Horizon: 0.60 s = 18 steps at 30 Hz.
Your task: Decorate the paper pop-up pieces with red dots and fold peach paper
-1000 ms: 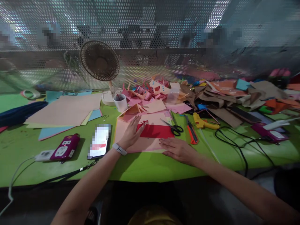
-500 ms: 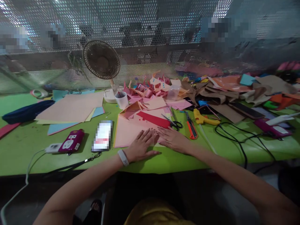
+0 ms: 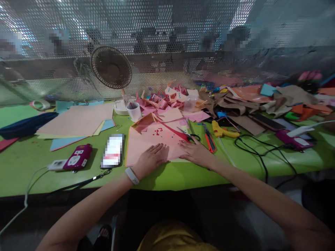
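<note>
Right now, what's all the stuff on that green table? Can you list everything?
Table: 1, green, across the view.
Pink sheet: 1, pale pink, centre, under both hands.
Red dots: a few, on the pink sheet.
Scissors: 1, black handles, right of the sheet.
Cutter: 1, orange, beside the scissors.
Glue gun: 1, yellow, further right.
Phone: 1, left of the sheet.
Power strip: 1, magenta, left of the phone.
Cup: 1, white, below the fan.
Fan: 1, brown, at the back.
Paper stack: several sheets, peach, yellow, blue, left.
Scraps: many, pink and orange, behind the sheet.
Left hand: flat on the sheet, white wristband.
Right hand: flat at the sheet's right edge.
</note>
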Tool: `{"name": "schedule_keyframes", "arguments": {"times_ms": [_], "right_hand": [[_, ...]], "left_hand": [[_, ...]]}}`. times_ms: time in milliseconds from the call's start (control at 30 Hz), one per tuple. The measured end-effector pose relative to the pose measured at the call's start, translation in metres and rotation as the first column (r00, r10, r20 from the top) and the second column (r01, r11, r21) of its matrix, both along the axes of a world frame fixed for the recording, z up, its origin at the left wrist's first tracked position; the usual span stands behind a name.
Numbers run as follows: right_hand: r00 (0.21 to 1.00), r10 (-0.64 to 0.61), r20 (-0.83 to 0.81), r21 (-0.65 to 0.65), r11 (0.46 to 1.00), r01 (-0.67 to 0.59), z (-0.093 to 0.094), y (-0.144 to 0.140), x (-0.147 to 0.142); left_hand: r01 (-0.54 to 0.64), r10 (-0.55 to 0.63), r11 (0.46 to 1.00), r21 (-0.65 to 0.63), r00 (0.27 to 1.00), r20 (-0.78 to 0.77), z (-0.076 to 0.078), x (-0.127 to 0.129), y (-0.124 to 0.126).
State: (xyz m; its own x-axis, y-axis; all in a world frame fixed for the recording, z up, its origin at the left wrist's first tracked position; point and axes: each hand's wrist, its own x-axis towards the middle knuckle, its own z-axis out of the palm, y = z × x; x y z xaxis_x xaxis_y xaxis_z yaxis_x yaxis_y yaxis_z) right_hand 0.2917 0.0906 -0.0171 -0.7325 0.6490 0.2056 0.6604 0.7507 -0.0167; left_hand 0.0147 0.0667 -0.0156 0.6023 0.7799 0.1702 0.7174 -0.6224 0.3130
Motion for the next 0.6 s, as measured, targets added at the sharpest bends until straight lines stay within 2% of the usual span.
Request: {"name": "schedule_keyframes", "arguments": {"times_ms": [133,233,400,600], "right_hand": [[0.995,0.063,-0.073,0.133,0.99,-0.053,-0.006,-0.006,-0.003],[0.987,0.103,-0.124,0.184,0.98,-0.079,-0.004,-0.008,-0.005],[0.982,0.095,-0.161,0.179,0.982,-0.065,0.016,-0.006,-0.011],[0.944,0.043,-0.326,0.15,0.989,0.007,0.036,0.004,-0.018]], "left_hand": [[0.017,-0.017,1.0,0.006,1.0,-0.026,0.0,0.0,-0.003],[0.042,-0.043,0.999,-0.014,0.999,-0.024,0.004,-0.002,-0.002],[-0.007,0.007,1.0,-0.017,1.0,-0.026,0.018,0.002,-0.003],[-0.056,0.055,0.998,-0.036,0.998,-0.031,0.047,0.004,0.001]]}}
